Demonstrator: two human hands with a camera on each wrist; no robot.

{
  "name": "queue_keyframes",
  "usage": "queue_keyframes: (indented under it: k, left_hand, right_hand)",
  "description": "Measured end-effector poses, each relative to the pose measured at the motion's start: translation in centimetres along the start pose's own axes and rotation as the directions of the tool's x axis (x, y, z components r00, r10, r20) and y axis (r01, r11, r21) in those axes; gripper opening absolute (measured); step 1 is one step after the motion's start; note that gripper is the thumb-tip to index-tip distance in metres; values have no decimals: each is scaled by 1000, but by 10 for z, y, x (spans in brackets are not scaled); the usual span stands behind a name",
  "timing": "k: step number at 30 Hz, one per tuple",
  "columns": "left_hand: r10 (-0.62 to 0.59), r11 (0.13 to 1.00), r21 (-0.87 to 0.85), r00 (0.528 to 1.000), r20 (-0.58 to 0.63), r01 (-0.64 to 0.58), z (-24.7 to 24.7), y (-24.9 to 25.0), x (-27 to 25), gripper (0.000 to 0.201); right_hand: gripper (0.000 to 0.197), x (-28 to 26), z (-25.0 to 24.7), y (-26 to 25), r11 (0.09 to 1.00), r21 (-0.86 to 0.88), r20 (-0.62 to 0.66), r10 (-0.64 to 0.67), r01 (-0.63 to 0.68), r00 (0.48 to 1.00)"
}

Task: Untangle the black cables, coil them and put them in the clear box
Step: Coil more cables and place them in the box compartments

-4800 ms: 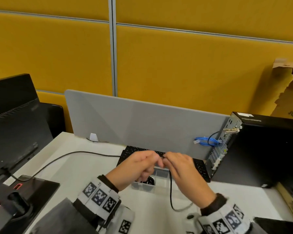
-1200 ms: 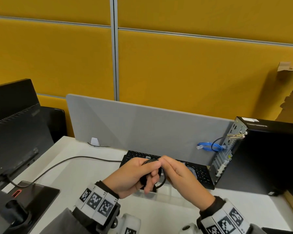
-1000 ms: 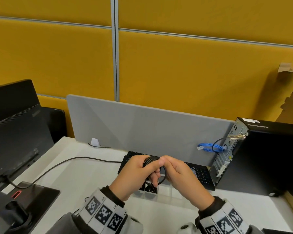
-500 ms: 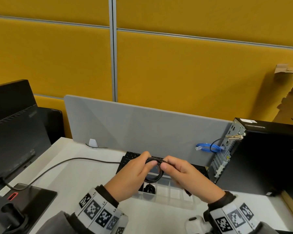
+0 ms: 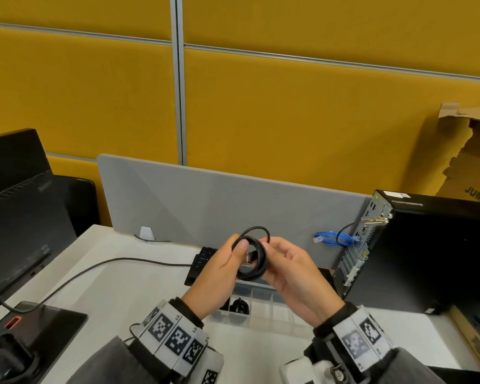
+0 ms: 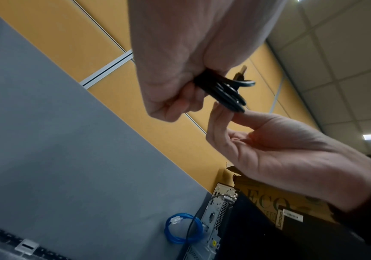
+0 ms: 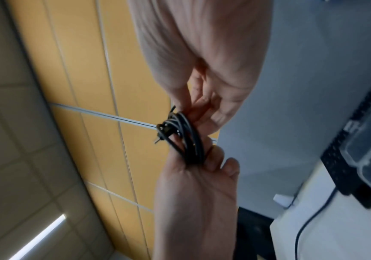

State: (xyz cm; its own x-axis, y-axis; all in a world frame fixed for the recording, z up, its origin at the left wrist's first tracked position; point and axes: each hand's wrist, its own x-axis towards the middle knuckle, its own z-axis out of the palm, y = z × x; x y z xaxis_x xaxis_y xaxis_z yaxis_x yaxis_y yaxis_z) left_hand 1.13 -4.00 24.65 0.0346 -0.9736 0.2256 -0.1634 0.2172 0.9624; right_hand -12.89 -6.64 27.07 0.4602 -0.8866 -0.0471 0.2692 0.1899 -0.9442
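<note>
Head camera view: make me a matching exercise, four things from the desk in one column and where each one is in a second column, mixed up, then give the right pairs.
Things:
1. coiled black cable
2. looped blue network cable
3. clear plastic compartment box
4. black desktop computer tower

Places:
A. hanging at the back of the tower
B. on the desk below both hands
C. held up between left hand and right hand
D. standing at the desk's right side

Pairs: 1-C, 2-A, 3-B, 4-D
</note>
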Motion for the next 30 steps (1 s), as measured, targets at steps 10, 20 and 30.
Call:
queue_keyframes:
  k: [10, 20, 30]
  left_hand:
    - [5, 925, 375, 984, -178, 63, 6, -13, 9, 38]
    - [-93, 897, 417, 985, -147, 147, -1, -23, 10, 43]
    - [-109, 963, -239, 991, 83, 126, -10, -7, 5, 17]
  right_hand:
    - [39, -1, 4, 1, 988, -148, 92, -23, 37, 995]
    - [12, 0, -1, 1, 421, -800, 66, -646, 427, 760]
    - [26, -13, -16, -1, -308, -922, 316, -257, 233, 913]
